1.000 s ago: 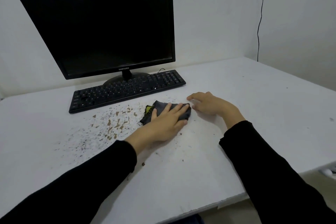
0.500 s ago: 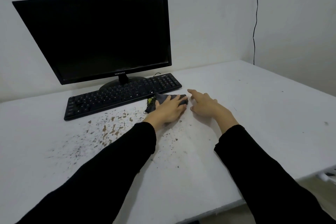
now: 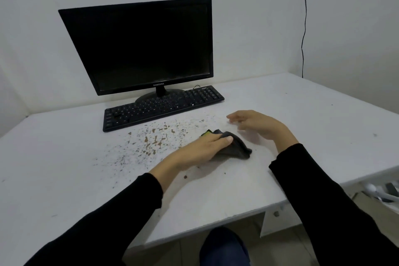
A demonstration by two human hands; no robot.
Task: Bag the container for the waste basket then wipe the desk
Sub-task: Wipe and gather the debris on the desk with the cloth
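My left hand (image 3: 200, 150) grips a dark grey cloth (image 3: 234, 149) with a green patch at its far edge, lifting one side of it off the white desk (image 3: 313, 119). Brown crumbs and specks (image 3: 155, 140) are scattered on the desk to the left of the cloth, in front of the keyboard. My right hand (image 3: 257, 124) hovers just right of and beyond the cloth, fingers spread, holding nothing. No waste basket or bag is in view.
A black keyboard (image 3: 162, 107) lies behind the crumbs, with a black monitor (image 3: 142, 47) behind it against the wall. A black cable (image 3: 304, 28) hangs in the right corner. White and grey items (image 3: 384, 192) sit below the desk's right edge.
My left hand has pulled the cloth back from the keyboard toward me and bunched it in its grip. My right hand has lifted slightly and stayed to the right.
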